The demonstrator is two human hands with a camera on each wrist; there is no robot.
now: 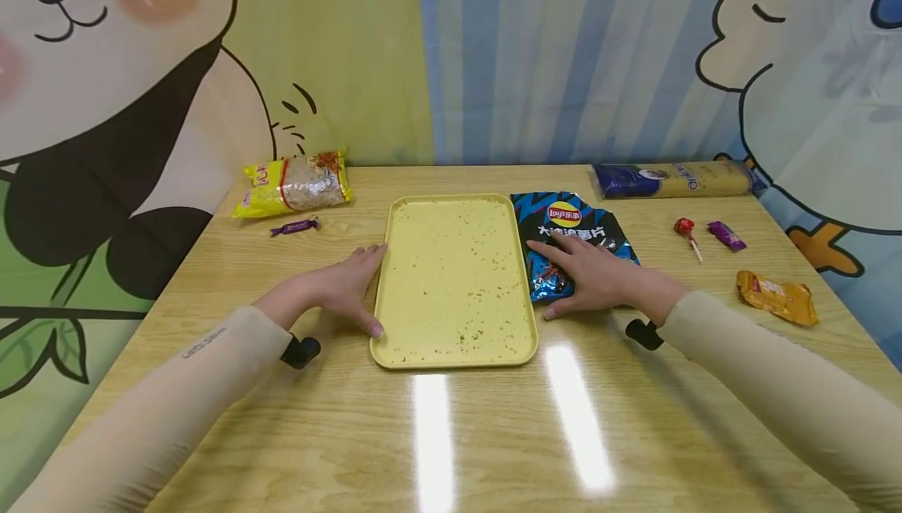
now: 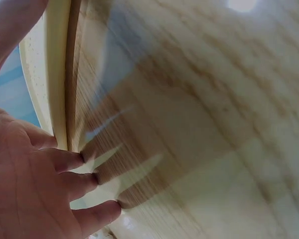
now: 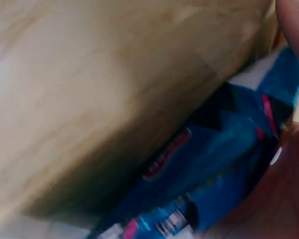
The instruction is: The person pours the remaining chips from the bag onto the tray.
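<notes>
Beside yellow tray (image 1: pixel 451 270): left hand (image 1: pixel 348 286), fingers spread, grip wide.
Over chip bag (image 1: pixel 566 217): right hand (image 1: pixel 593 272), fingers parted, grip wide.

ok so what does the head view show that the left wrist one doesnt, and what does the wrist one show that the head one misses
Only the head view shows the right hand on the blue and black chip bag, plus the lollipop and orange packet.

Only the left wrist view shows the creased palm of the left hand; the head view has its back.

Both show that hand at the yellow tray and the wood-grain table.
</notes>
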